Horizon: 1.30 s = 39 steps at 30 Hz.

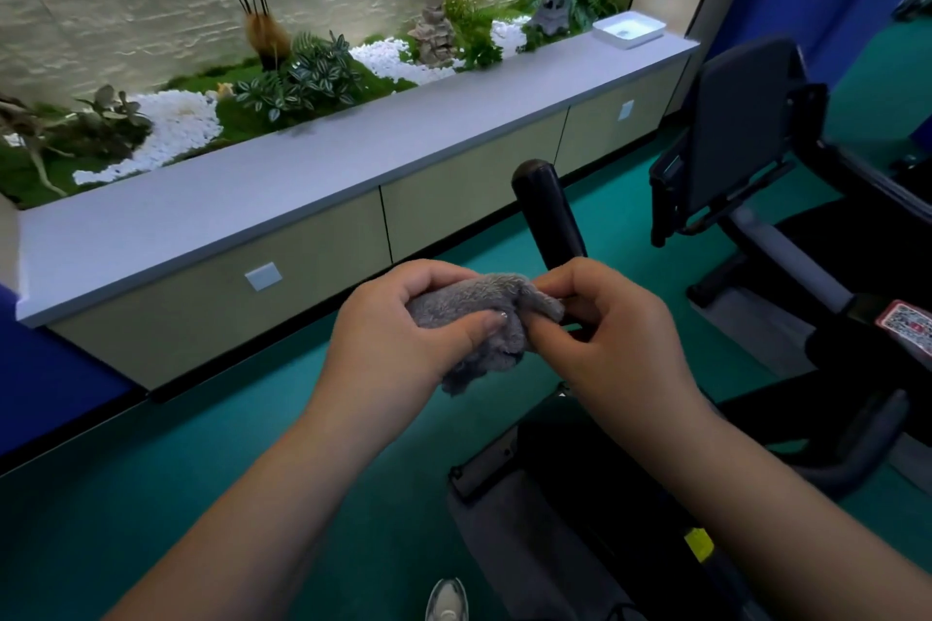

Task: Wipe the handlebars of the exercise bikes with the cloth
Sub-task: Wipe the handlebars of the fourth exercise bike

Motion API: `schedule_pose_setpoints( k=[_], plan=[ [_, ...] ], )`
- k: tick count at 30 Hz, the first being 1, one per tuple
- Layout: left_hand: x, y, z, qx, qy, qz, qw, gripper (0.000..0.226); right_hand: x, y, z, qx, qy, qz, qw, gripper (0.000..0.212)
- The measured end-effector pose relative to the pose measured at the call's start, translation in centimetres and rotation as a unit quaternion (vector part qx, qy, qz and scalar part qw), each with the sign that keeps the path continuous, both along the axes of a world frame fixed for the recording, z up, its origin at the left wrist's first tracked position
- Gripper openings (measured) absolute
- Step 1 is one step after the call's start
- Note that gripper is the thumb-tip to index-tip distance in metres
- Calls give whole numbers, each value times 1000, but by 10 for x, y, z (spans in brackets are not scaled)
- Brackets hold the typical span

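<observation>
We have the grey cloth (469, 323) bunched between both hands, held in the air over the green floor (212, 459). Our left hand (398, 333) grips the bulk of it, thumb across the front and fingers curled behind; our right hand (613, 333) pinches the cloth's right end with fingers curled in. The target is the black handlebar grip (547, 212), which sits just beyond and slightly right of the cloth, rising up and away from us; its long axis runs near-vertical in frame, tilted a little left at the capped top. Its lower end disappears behind our right hand, so we read the right hand as nearer, practically against the bar, though contact can't be confirmed. We judge the next move as forward and up, wrapping the cloth round the grip and stroking along that axis. The second bike's seat (741, 126) is well off to the right.
</observation>
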<state>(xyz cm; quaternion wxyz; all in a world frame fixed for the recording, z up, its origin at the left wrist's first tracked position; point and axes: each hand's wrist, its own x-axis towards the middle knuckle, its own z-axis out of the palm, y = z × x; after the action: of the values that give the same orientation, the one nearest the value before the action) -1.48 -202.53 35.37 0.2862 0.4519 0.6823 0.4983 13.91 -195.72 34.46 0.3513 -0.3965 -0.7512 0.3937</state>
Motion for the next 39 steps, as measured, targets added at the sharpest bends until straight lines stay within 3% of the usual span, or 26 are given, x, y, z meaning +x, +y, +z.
schedule_pose_setpoints(
  k=[2,7,11,13,17,21,25,28,32,39],
  plan=[
    [5,1,-6,15,-4,24,1000,20,0,-3,-2,13,4,13,1000,11],
    [16,7,-21,35,67,82,994,26,-3,-21,-13,37,-5,81,996,48],
    [23,4,-23,10,0,61,998,42,-4,-32,-22,63,-48,114,990,66],
    [22,3,-25,-8,-25,38,999,61,-2,-31,-22,46,-48,124,990,63],
    [14,7,-24,-25,-69,25,997,46,8,-18,-16,68,-76,108,989,53],
    [13,11,-25,-27,-51,23,998,57,23,-2,-6,123,-58,12,991,37],
    [11,20,-33,-12,-84,50,995,38,33,12,2,119,-60,-64,989,42],
    [9,31,-35,23,-99,53,993,33,32,21,8,96,-86,-52,990,49],
    [10,53,-25,88,-105,78,987,48,22,35,15,70,-112,-32,991,57],
    [32,77,-27,171,-122,106,972,30,13,47,11,39,-63,-12,997,59]
  ],
)
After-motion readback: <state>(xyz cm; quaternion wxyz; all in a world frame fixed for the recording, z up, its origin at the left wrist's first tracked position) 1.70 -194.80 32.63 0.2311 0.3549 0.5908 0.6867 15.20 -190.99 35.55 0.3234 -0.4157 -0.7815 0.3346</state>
